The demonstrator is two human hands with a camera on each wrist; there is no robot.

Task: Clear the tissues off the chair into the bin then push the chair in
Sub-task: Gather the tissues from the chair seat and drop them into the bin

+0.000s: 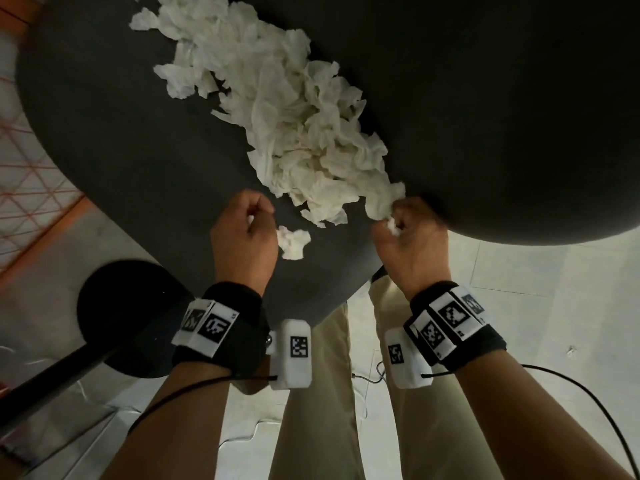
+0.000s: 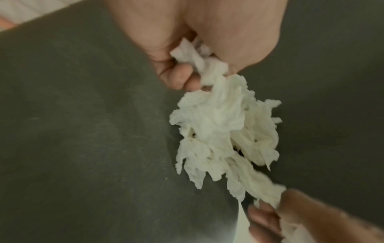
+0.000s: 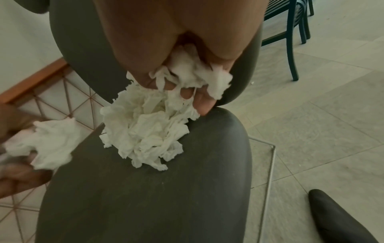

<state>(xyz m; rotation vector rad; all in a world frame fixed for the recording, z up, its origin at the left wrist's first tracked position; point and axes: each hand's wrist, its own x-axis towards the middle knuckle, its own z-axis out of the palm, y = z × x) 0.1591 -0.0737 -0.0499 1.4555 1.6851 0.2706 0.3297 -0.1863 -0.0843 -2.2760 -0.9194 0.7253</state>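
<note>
Both wrists carry black bands with white marker blocks, nearest to me. Past them, my left hand is clenched around a wad of torn tissue at the near edge of the dark chair seat, with one small scrap lying just beside it. My right hand grips another wad at the seat's right edge, where seat and backrest meet. Farther along that crease the heap of tissues runs away across the seat. Beyond the chair lies pale tiled floor.
</note>
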